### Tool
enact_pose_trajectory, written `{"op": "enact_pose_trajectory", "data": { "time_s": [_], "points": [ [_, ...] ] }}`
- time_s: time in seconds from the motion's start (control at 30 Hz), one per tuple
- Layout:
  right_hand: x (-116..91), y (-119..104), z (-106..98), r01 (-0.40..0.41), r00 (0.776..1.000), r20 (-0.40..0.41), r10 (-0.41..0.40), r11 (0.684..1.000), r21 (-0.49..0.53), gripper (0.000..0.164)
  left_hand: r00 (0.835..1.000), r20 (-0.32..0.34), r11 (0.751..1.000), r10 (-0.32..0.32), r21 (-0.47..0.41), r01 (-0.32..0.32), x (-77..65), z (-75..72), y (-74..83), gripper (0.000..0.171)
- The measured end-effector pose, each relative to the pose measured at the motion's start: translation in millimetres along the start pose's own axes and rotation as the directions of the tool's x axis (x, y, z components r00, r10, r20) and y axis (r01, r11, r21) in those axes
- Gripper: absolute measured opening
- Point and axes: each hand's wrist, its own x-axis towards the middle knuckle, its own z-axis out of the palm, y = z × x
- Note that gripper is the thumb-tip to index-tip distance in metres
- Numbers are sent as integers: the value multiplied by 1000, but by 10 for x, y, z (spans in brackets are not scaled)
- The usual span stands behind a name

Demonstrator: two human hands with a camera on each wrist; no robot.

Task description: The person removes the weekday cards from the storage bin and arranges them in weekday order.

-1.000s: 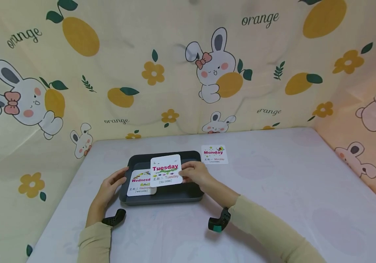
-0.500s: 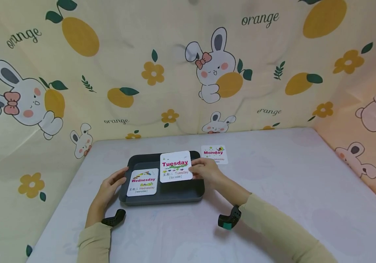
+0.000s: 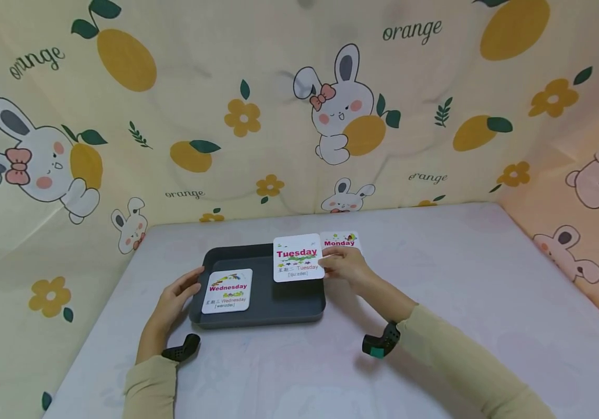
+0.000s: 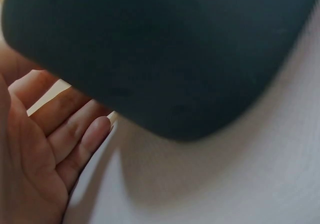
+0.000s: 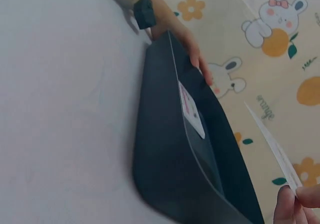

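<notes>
Cartoon-rabbit cloth (image 3: 278, 35) behind and down both sides, pale table (image 3: 435, 279) in front. Dark tray (image 3: 289, 305) sits on it. From where I'm standing: right hand (image 3: 345, 265) pinches the Tuesday card (image 3: 297, 258) by its right edge, held up over the tray's far right part, clear of the floor, shadow below. Left hand (image 3: 175, 294) rests against the tray's left end, fingers loosely extended and touching the rim. Wednesday card (image 3: 227, 291) lies face up in the tray's left half. Monday card (image 3: 342, 237) is on the table by the far right corner, partly hidden by the right hand.
</notes>
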Motion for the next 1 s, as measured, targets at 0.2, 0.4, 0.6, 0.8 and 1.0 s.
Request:
{"op": "enact_pose_trajectory", "data": {
  "time_s": [0.2,0.4,0.6,0.8,1.0],
  "points": [
    [13,42,-114,-13,1000,-20,12,999,-34,35,1000,1,1000,-13,-6,13,-4,1,1,50],
    [13,55,-285,-34,999,-34,32,999,-41,38,1000,0,1000,-14,1,14,7,-3,-5,51],
    [-20,41,-494,-36,999,-40,34,998,-53,42,1000,5,1000,-18,-7,18,25,-6,7,52],
    [-38,85,-703,-56,997,-49,54,998,-41,45,1000,12,1000,-12,7,12,21,-28,19,52],
    [-87,163,-946,-59,997,-60,55,996,-70,47,1000,11,1000,-9,-11,9,5,-17,16,52]
  ]
}}
